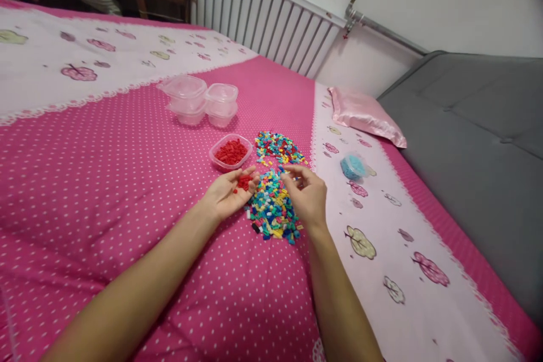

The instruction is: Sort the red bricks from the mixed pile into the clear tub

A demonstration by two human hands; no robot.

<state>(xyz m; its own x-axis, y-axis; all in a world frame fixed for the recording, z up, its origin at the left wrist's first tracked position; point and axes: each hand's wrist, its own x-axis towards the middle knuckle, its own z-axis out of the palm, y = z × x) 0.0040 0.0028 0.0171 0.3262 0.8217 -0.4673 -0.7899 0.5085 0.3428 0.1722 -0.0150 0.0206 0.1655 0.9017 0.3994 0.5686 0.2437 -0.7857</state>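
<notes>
A heap of small mixed-colour beads lies on the pink dotted bedspread. My left hand rests palm up beside the heap, cupped around several red beads. My right hand hovers over the heap's right side, its fingertips pinched together on something I cannot make out. Just beyond my left hand stands a small clear tub of red beads.
Stacked clear lidded tubs sit farther back on the bed. A tub of blue beads stands to the right on the pale border. A pink pillow, a grey sofa and a white radiator lie beyond.
</notes>
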